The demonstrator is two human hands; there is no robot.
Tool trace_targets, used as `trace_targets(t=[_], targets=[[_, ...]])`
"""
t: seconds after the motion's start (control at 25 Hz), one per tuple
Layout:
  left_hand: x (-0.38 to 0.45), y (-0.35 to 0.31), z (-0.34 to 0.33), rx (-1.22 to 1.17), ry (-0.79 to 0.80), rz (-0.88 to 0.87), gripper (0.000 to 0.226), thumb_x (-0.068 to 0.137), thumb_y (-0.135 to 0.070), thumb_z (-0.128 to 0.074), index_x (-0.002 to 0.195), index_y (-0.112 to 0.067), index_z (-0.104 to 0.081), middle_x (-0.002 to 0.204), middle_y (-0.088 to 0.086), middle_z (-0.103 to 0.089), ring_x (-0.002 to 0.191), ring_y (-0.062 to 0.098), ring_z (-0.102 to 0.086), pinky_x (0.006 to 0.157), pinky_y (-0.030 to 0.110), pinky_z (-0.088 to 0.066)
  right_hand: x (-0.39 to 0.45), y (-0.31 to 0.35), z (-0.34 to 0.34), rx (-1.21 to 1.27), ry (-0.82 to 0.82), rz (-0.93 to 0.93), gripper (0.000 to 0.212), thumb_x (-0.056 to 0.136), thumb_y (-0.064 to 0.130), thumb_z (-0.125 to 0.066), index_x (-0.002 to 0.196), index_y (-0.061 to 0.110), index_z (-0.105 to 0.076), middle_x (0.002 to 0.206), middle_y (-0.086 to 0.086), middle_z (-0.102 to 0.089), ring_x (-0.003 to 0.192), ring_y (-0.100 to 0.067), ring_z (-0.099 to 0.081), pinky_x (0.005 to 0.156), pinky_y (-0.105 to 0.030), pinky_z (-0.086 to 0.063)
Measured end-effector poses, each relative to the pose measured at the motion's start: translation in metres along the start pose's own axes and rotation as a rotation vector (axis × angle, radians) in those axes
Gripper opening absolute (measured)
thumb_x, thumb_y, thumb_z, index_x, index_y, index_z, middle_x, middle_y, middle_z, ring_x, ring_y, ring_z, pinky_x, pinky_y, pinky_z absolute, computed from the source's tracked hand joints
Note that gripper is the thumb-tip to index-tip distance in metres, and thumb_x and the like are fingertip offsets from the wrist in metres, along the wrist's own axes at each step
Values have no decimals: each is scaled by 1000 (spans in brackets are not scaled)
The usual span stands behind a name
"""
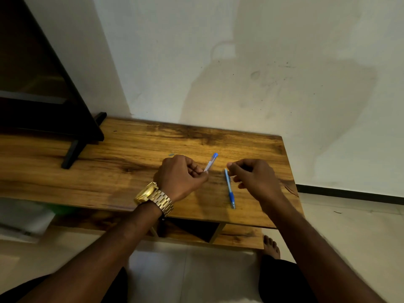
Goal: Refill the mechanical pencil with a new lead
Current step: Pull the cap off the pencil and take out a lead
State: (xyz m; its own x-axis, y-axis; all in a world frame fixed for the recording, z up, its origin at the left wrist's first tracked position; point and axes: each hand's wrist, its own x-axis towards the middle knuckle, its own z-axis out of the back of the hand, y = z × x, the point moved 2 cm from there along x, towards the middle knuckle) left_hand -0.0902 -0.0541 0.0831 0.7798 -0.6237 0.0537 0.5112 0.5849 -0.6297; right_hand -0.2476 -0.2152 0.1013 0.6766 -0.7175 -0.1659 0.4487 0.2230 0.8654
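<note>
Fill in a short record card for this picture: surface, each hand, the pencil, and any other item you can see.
Surface: wooden table
Left hand: shut on clear tube with blue cap, raised off the table
Right hand: fingers pinched near the pencil's top end; contents too small to tell
Mechanical pencil: blue, lying on the table between the hands
Other: gold watch on left wrist

Your left hand (181, 176) hides the lower end of the clear tube (211, 162). Whether your right hand's (253, 178) fingertips pinch a lead is too small to tell. The small blue speck (171, 154) on the tabletop (109, 162) is blurred.
</note>
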Motion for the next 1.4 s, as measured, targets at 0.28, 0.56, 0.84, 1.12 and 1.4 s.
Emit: trace_targets(t=[0.28, 0.56, 0.84, 1.12, 1.4], targets=[[-21, -9, 25, 66, -21, -172, 34, 76, -69, -77, 82, -35, -79, 68, -24, -73, 64, -11, -66, 53, 15, -46, -5, 19, -36, 257, 99, -36, 18, 100, 33, -76, 99, 18, -85, 92, 0, -85, 78, -9, -75, 68, -28, -59], [3, 5, 31, -471, 149, -47, 17, 90, -42, -82, 101, -29, -85, 100, -17, -83, 77, -10, -72, 63, 12, -50, -20, 22, -42, -141, 180, 247, 15, 107, 29, -66, 108, 19, -78, 92, 9, -83, 77, -6, -77, 64, -17, -55], [5, 0, 29, -414, 158, -128, 14, 91, -38, -82, 99, -27, -85, 97, -16, -84, 84, -2, -78, 68, 11, -55, -22, 25, -34, -185, 143, 343, 16, 105, 28, -69, 107, 16, -79, 81, 10, -77, 64, 2, -67, 61, -13, -50], [9, -8, 20, -328, 159, -171, 10, 90, -38, -83, 93, -29, -85, 91, -18, -82, 86, -6, -76, 72, 12, -52, -21, 20, -25, -247, 128, 349, 18, 106, 25, -68, 109, 11, -79, 94, 2, -84, 76, -5, -75, 66, -11, -53], [27, 17, 20, -141, 60, 13, 16, 83, -40, -90, 88, -24, -87, 88, -13, -83, 80, 1, -75, 69, 22, -58, -12, 9, 5, -218, -15, 197, 20, 106, 29, -68, 107, 13, -80, 91, 4, -80, 77, -4, -73, 65, -7, -50]])
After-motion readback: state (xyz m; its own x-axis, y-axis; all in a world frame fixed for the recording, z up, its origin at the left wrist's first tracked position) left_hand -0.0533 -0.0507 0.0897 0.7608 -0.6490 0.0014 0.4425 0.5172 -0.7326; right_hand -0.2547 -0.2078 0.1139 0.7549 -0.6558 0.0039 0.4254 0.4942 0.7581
